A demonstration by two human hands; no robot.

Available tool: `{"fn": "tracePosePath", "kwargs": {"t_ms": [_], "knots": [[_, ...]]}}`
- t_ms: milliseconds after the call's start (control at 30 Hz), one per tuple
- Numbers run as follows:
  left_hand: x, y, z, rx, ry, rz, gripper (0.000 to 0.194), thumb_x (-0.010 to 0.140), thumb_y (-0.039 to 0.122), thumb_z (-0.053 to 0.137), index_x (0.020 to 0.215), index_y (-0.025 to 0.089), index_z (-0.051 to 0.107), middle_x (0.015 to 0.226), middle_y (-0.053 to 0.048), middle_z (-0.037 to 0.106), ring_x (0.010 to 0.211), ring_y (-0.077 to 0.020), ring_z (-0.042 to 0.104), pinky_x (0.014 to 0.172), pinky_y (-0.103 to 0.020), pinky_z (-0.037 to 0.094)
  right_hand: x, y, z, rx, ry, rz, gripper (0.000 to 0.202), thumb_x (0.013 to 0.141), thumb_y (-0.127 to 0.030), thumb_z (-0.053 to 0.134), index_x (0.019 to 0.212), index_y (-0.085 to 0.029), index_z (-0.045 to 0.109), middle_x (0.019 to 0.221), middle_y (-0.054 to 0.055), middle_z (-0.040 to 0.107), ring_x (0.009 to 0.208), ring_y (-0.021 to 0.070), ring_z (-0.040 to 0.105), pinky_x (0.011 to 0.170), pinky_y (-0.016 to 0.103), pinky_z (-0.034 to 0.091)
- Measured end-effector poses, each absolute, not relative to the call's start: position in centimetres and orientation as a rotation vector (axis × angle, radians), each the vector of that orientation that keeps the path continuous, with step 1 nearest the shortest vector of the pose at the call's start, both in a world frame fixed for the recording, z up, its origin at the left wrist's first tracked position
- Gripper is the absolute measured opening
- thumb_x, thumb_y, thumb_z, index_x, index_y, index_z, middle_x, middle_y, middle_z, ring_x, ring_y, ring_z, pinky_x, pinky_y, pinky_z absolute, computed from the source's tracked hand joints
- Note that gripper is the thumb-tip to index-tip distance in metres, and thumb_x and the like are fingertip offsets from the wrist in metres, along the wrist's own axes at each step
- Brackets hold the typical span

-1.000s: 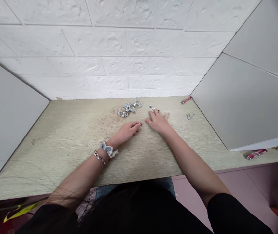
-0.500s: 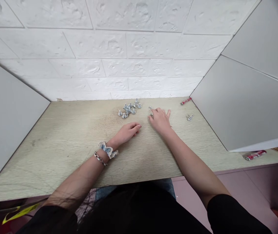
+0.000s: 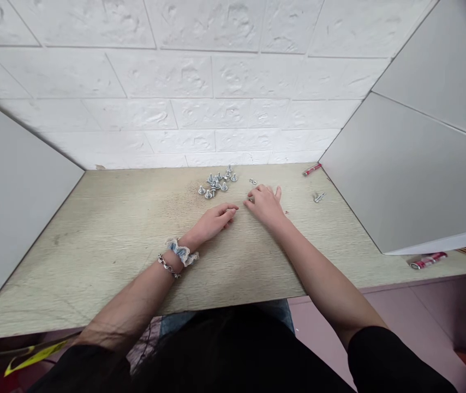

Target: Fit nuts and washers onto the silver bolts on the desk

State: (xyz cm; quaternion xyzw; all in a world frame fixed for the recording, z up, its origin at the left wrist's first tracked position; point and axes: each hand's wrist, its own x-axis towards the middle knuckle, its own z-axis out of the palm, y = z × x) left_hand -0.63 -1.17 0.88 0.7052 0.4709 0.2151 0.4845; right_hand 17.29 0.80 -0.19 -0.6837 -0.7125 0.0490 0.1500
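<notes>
Fingers of the right hand [image 3: 266, 206] curl about a small metal piece [image 3: 250, 199]

Thumb and forefinger sit on either side of the little piece, which looks like a nut, above a pale wooden tabletop [image 3: 135, 218]. Whether they grip it or only frame it cannot be told; it is too small and partly covered. Compared with half a second ago, the hand has drawn slightly back toward the person, and the piece has come with it. That leaves it apart from its companions: a few similar small pieces [image 3: 253, 180] lie beyond the fingertips, nearer the wall, and now show more plainly. One piece therefore seems separated from the group.

The left hand [image 3: 211, 222] rests on the table near the right thumb, fingers loosely folded and thumb laid along them; its palm is hidden, so whether it holds anything cannot be told. A frilled blue-and-white band [image 3: 180, 252] and a chain bracelet [image 3: 168, 266] circle that wrist.

Beyond the left hand, a cluster of silver bolts [image 3: 216, 185] lies together, many with shanks pointing up. To the right are some loose metal hardware [image 3: 318, 197], a red battery [image 3: 311, 170] by the wall, and a second battery [image 3: 428, 260] near the front edge. The right hand itself blocks the view of the tabletop beneath it.
</notes>
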Motion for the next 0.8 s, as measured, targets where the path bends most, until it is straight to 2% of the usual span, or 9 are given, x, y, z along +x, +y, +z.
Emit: {"fn": "tracePosePath", "kwargs": {"t_ms": [167, 433, 600, 800], "knots": [[-0.56, -1.07, 0.82, 1.746, 1.160, 0.498, 0.042, 0.084, 0.046, 0.038, 0.098, 0.016, 0.064, 0.078, -0.002, 0.058, 0.065, -0.0121, 0.051, 0.063, -0.025, 0.042, 17.37, 0.91, -0.03, -1.984, -2.097, 0.178, 0.023, 0.086, -0.027, 0.045, 0.085, -0.019, 0.065, 0.100, 0.008, 0.058, 0.103, 0.0242, 0.048, 0.101, 0.056, 0.013], [-0.66, -0.88, 0.41, 1.753, 1.152, 0.497, 0.043, 0.082, 0.050, 0.040, 0.091, 0.015, 0.063, 0.077, -0.002, 0.057, 0.066, -0.0125, 0.051, 0.063, -0.025, 0.042, 16.98, 0.68, 0.40, -1.872, -2.241, 0.155, 0.020, 0.085, -0.020, 0.044, 0.084, -0.016, 0.063, 0.092, 0.008, 0.063, 0.089, 0.0195, 0.055, 0.086, 0.035, 0.033], [-0.66, -0.86, 0.35, 1.763, 1.140, 0.501, 0.043, 0.083, 0.050, 0.039, 0.090, 0.015, 0.062, 0.076, -0.002, 0.057, 0.066, -0.0127, 0.051, 0.064, -0.025, 0.042, 16.95, 0.73, 0.38, -1.803, -2.289, 0.216, 0.020, 0.085, -0.017, 0.043, 0.083, -0.015, 0.063, 0.089, 0.008, 0.062, 0.084, 0.0175, 0.055, 0.074, 0.028, 0.036], [-0.74, -0.92, 0.38, 1.783, 1.149, 0.493, 0.043, 0.083, 0.051, 0.039, 0.090, 0.016, 0.063, 0.077, -0.002, 0.058, 0.067, -0.0132, 0.052, 0.064, -0.026, 0.042, 17.04, 0.99, -0.17, -1.701, -2.291, 0.279, 0.019, 0.083, -0.013, 0.044, 0.085, -0.014, 0.063, 0.088, 0.007, 0.060, 0.084, 0.0164, 0.053, 0.073, 0.025, 0.037]]}}
